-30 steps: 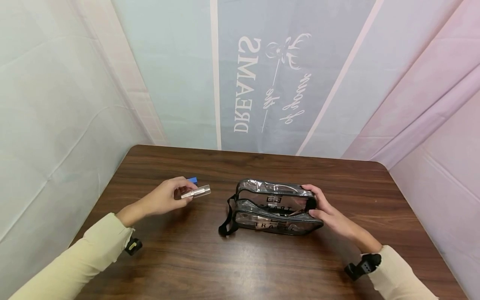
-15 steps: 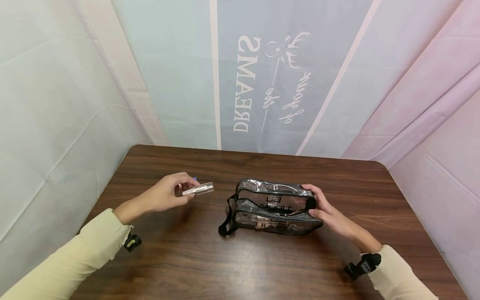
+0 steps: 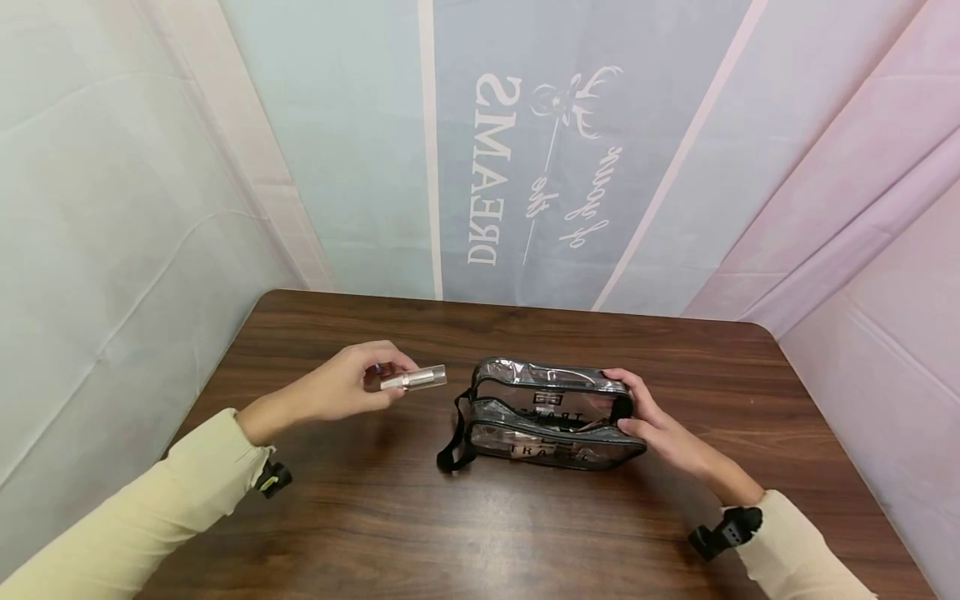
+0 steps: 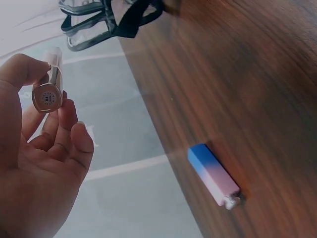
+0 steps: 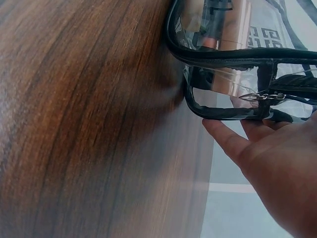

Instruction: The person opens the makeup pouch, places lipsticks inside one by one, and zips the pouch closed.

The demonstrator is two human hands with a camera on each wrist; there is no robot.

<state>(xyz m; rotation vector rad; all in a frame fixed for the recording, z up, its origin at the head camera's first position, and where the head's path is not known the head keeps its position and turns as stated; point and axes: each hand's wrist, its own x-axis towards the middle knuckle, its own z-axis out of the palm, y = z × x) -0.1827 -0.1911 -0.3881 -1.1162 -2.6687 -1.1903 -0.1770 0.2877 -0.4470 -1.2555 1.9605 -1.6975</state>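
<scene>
My left hand (image 3: pixel 341 385) pinches a lipstick (image 3: pixel 414 378) between thumb and fingers, above the table. Its clear cap points right, towards the bag; the left wrist view shows the round label on its base (image 4: pixel 48 98). A clear travel bag (image 3: pixel 551 377) with black trim lies at the middle of the table, its top gaping open. At the bag's right end, my right hand (image 3: pixel 663 429) grips it with the thumb on the near edge and fingers on the far one. Through the clear plastic, a copper-coloured tube (image 5: pixel 231 69) shows inside.
A small blue-to-pink stick (image 4: pixel 213 173) with a silvery end lies on the wooden table (image 3: pixel 480 542); in the head view the left hand hides it. A black strap (image 3: pixel 456 442) loops from the bag's left end. A printed curtain (image 3: pixel 360 167) hangs behind the table.
My left hand has carried the lipstick to the right, closer to the bag, and now covers the blue stick in the head view. The right hand and bag have stayed in place.
</scene>
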